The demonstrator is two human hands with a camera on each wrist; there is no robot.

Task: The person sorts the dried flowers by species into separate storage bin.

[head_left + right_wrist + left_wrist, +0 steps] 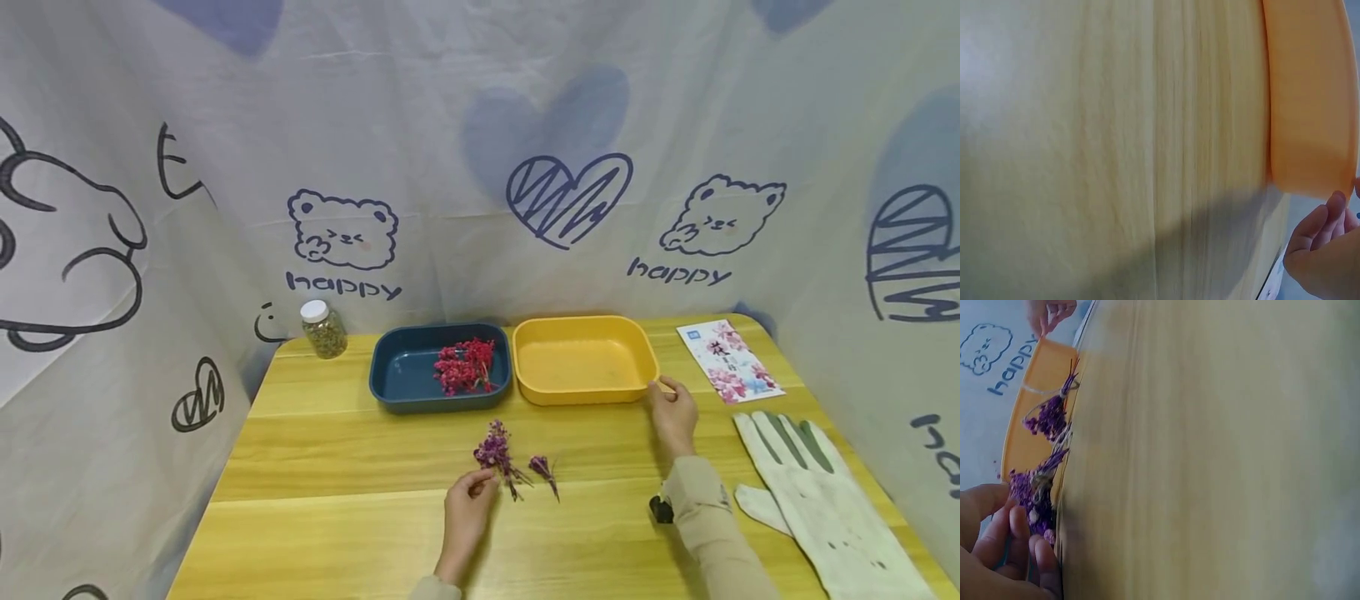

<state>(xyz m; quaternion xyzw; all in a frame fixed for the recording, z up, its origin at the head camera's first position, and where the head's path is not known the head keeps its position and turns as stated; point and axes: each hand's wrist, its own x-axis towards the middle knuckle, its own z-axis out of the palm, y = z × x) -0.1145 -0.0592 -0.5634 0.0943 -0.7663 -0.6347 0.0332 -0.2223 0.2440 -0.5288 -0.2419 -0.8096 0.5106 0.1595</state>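
Observation:
A purple dried flower bunch lies on the table, its stems pointing toward the lower right. My left hand is at its lower left edge, thumb and fingertips bent close together beside the blossoms. In the left wrist view, the fingers partly cover the purple bunch, and whether they pinch it cannot be made out. A smaller purple sprig lies just to the right. My right hand pinches the near right corner of the yellow tray; the right wrist view shows fingertips at its rim.
A dark blue tray holding red dried flowers stands left of the yellow one. A lidded jar is at the back left. On the right lie a floral-printed packet and white-and-green gloves. A printed curtain hangs behind the table.

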